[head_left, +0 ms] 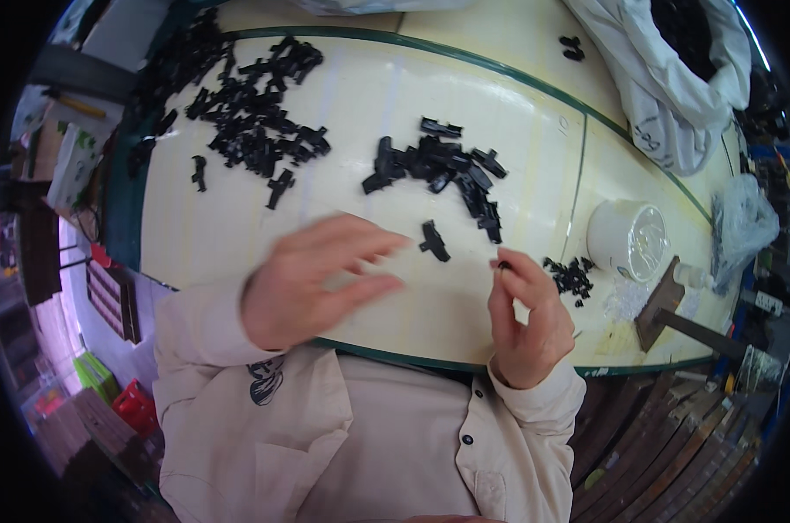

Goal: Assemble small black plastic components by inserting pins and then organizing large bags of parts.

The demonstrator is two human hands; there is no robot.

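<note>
My left hand (312, 283) hovers over the near part of the table, a little blurred, with its fingers apart and nothing between them. Just past its fingertips a single black plastic part (432, 241) lies by itself. My right hand (532, 327) is closed in a pinch, thumb against forefinger, on a small black plastic piece (505, 265). Beyond both hands lies a loose cluster of black plastic parts (443, 163). Close to the right hand is a small pile of tiny black pieces (573, 277).
A larger heap of black parts (255, 131) covers the far left of the table (360, 96). A white round tub (626, 240) stands at the right, beside a metal stand (661, 314). A white sack (665, 96) and a clear plastic bag (743, 222) are farther right.
</note>
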